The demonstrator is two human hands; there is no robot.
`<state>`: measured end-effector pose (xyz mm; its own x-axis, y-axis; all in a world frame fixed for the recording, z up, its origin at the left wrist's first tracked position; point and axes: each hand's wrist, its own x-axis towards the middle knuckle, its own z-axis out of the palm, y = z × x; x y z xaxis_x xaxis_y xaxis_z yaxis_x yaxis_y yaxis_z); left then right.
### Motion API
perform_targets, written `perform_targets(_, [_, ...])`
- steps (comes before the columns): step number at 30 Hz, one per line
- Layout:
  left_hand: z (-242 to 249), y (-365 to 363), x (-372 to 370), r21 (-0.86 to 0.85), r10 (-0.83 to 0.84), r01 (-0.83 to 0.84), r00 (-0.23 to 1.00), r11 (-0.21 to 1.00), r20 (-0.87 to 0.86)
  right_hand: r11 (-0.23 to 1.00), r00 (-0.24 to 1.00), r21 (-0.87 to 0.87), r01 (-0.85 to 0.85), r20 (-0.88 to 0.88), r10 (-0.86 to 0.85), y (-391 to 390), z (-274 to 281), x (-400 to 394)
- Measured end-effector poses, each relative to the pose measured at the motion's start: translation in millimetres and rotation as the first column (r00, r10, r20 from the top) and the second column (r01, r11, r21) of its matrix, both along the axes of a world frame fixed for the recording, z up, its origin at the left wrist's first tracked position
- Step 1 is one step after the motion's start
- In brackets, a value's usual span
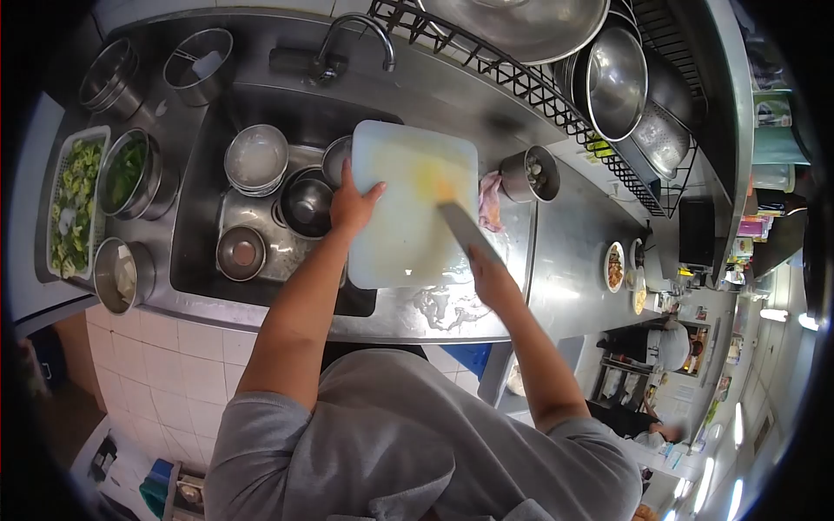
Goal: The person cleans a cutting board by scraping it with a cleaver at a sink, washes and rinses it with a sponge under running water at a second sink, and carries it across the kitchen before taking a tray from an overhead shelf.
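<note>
Kitchen, wide view; people [671,349] were well off at right. Steel tabletop [569,295] ran across, wet near the front. Dark sink [193,239] took its left-centre; black wire rack [521,71] with steel bowls hung above right. White tray [54,191] of chopped greens sat left of the sink. Cutting board [395,239] overlapped sink edge and tabletop, hiding part of a bowl; couldn't tell if rested or lifted. Stacked bowls [257,156] were in the sink, steel pot [516,178] and pink cloth [490,208] just right of the board. Left hand [352,208] gripped the board's left edge. Right hand [495,282] was closed round the knife [467,230], blade over a yellow-orange patch; contact unclear.
</note>
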<state>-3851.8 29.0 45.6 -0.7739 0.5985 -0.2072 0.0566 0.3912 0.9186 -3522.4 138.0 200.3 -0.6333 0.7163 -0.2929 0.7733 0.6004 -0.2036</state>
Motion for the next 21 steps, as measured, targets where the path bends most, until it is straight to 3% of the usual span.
perform_targets(2, [22, -7, -2, -0.028, -0.034, 0.037, 0.994, 0.999, 0.107, 0.999, 0.989, -0.007, 0.036, 0.144, -0.035, -42, 35, 37])
perform_targets(5, [12, -7, -2, -0.012, -0.056, 0.057, 0.997, 0.998, 0.060, 0.994, 0.976, -0.055, 0.093, 0.203, -0.080, -51, 64, 26])
perform_targets(7, [2, -5, 1, -0.003, -0.048, 0.049, 0.998, 0.999, 0.034, 0.998, 0.990, -0.002, 0.065, 0.129, -0.064, -19, 44, -5])
perform_targets(9, [1, -3, -1, 0.010, -0.023, 0.023, 1.000, 1.000, 0.007, 0.998, 0.994, 0.059, 0.005, -0.114, 0.002, 32, -6, -46])
perform_targets(11, [6, -4, -1, -0.022, -0.047, 0.048, 0.998, 0.999, 0.040, 0.993, 0.977, 0.120, -0.017, -0.211, 0.042, 67, -31, -99])
perform_targets(15, [2, -6, 0, 0.065, -0.030, 0.030, 1.000, 0.997, 0.001, 0.999, 0.984, 0.034, 0.019, -0.176, -0.013, 77, -30, -111])
perform_targets(16, [2, -9, 1, 0.030, -0.024, 0.024, 1.000, 0.999, 0.001, 0.994, 0.976, 0.097, -0.058, -0.204, 0.077, 69, -36, -85])
perform_targets(18, [8, -10, 1, 0.008, -0.012, 0.012, 1.000, 1.000, 0.006, 0.995, 0.983, 0.098, -0.010, -0.179, 0.028, 19, -24, -29])
perform_targets(21, [18, -18, 6, -0.018, -0.016, 0.018, 0.995, 1.000, 0.099, 0.988, 0.978, -0.054, 0.146, 0.161, -0.136, -59, 39, 34])
